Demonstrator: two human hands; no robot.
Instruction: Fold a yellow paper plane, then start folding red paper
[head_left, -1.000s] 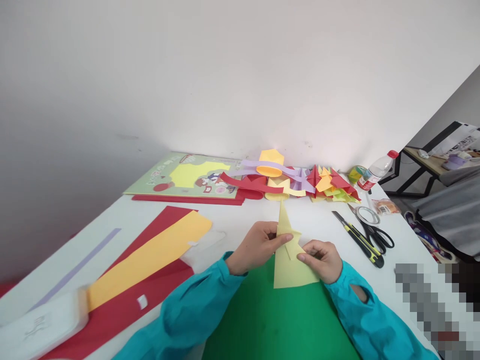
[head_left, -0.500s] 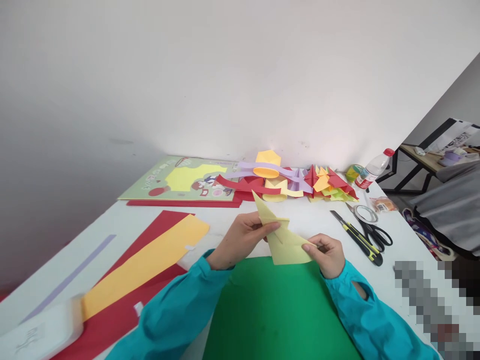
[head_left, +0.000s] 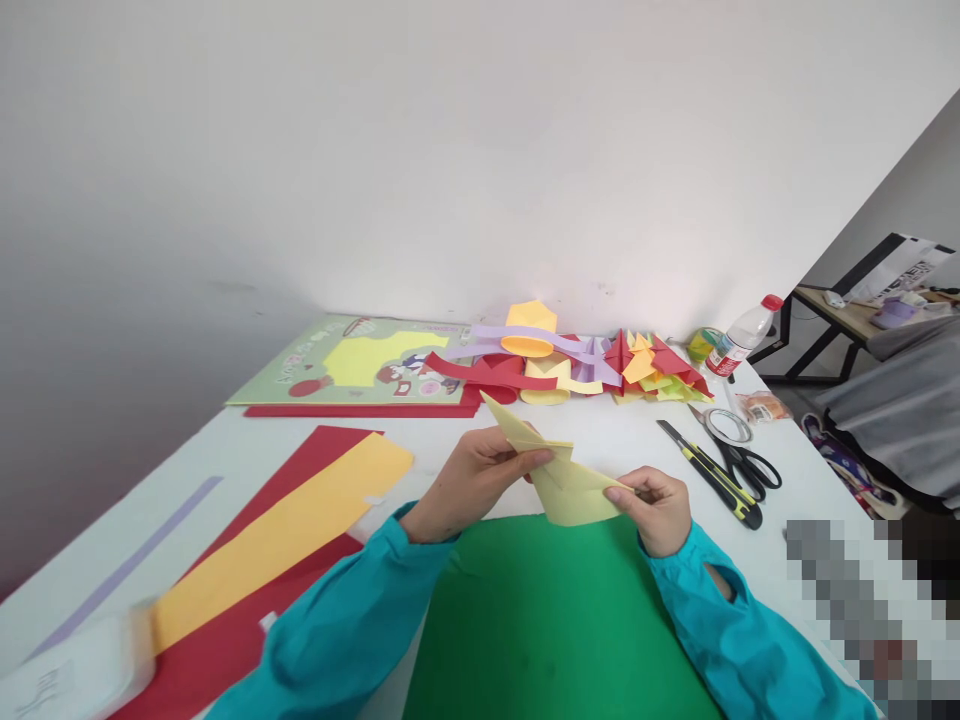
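Nearest, the green sheet (head_left: 555, 620) lies on the white table (head_left: 619, 432), partly beneath the hands. Above it, the pale yellow folded paper (head_left: 574, 490) is pinched by both hands, set apart: the left hand (head_left: 469, 480) clamps its folded middle, thumb on top, while the right hand (head_left: 656, 510) nips its right corner. Over the last second the paper has swung round, its long point tipping from nearly upright to well over leftward, and its lower edge has risen and now bows (it looked straight at first). The flaps look much the same, so I judge this a turning of the piece, the folding itself no further on. Farther off lie the utility knife (head_left: 712, 474) and black-handled scissors (head_left: 735, 454), then the red paper strip (head_left: 465, 373) and red-capped bottle (head_left: 727, 358)
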